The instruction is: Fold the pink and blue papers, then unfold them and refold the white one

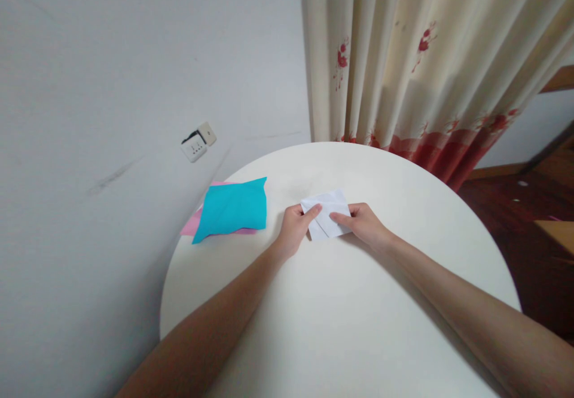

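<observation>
A folded piece of white paper (328, 211), roughly square with crease lines and a slanting slit between its flaps, is held just over the round white table. My left hand (296, 226) grips its left edge, thumb on top and fingers underneath. At the right edge my right hand (362, 223) pinches it the same way, its thumb lying on the upper face. The fingers beneath the paper are mostly hidden. To the left of my hands lies a blue sheet of paper (235, 207) with curled corners, on top of a pink sheet (192, 223).
The round white table (341, 314) stands against a pale wall (112, 75) with a power socket (194, 147) on the left. Behind it hangs a cream curtain (394, 57) with red flowers. Dark reddish floor (506, 201) shows at the right.
</observation>
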A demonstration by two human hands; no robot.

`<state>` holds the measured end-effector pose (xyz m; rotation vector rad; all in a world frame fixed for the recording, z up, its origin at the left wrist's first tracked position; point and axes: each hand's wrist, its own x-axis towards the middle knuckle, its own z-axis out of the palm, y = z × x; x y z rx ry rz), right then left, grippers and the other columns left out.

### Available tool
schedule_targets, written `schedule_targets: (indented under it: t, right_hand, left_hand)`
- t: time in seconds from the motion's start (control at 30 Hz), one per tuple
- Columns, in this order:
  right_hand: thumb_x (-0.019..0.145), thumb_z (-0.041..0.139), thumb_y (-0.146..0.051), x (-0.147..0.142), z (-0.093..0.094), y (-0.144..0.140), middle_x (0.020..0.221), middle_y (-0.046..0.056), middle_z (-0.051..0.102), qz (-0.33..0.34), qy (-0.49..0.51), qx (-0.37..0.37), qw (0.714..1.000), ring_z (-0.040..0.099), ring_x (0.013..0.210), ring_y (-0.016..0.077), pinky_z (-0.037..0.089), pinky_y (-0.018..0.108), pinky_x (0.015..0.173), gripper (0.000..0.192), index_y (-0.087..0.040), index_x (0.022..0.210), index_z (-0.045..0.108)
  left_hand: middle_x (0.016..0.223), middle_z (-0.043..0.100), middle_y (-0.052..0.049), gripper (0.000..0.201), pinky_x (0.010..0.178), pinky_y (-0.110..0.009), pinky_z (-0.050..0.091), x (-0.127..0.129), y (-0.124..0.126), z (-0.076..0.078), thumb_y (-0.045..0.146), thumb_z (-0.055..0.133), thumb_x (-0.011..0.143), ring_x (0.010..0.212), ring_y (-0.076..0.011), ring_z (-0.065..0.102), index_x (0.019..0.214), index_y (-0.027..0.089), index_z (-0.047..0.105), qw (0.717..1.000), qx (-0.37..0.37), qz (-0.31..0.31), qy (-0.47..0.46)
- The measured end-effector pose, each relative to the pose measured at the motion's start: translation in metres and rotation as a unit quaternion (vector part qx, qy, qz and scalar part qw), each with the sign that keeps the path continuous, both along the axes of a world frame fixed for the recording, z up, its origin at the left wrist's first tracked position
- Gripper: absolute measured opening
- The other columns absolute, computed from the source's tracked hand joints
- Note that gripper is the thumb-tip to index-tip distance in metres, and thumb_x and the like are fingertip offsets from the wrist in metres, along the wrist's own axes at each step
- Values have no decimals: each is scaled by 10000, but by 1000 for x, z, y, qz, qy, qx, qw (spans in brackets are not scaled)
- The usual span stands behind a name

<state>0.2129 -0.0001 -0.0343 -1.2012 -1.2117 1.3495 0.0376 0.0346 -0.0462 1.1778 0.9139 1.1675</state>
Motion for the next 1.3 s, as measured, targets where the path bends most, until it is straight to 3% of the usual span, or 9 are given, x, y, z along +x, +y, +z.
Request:
schedule_targets:
  t: [0.4,0.6,0.73,0.9,1.13,1.3]
  right_hand:
    - [663,763,-531,0,-6,3,627,42,619,-12,-28,27,999,457,563,120,316,273,545,460,-75,708,719]
    - [712,726,-548,1,-7,1,616,22,589,14,-36,40,998,427,565,113,297,266,541,475,-75,751,730]
    - [687,736,-556,0,-6,1,593,15,577,-7,-40,47,998,419,555,113,283,263,529,480,-79,737,737]
    - [673,739,-539,0,-3,3,663,58,638,-62,-22,45,997,475,596,142,334,284,562,475,-70,749,736]
    - [710,713,-484,2,0,3,748,98,671,-101,-27,24,994,502,635,152,354,301,595,432,-60,790,730]
    - [721,728,-443,2,2,3,933,126,695,-113,-59,88,988,589,772,212,447,326,665,457,-111,1033,691]
  left_hand:
    - [926,759,-98,414,709,-315,520,-1,1,-1,476,792,712,761,-210,682,941,134,750,1000,-1,-14,2]
    - [804,736,-76,395,615,-276,482,0,1,0,503,752,747,649,-176,643,862,126,725,1000,-8,-11,2]
    - [779,725,-64,386,594,-261,466,-1,0,3,499,742,755,638,-169,639,877,133,723,1000,1,-16,4]
    - [891,735,-67,341,663,-255,477,-2,2,2,443,720,788,748,-173,652,969,155,724,999,17,-43,-8]
    - [839,717,-64,298,678,-264,460,-3,5,-3,426,682,816,713,-164,619,906,147,733,999,20,-35,-8]
    - [800,721,-77,306,685,-288,465,-2,5,-5,436,695,791,698,-181,625,789,131,730,1000,6,-14,-4]
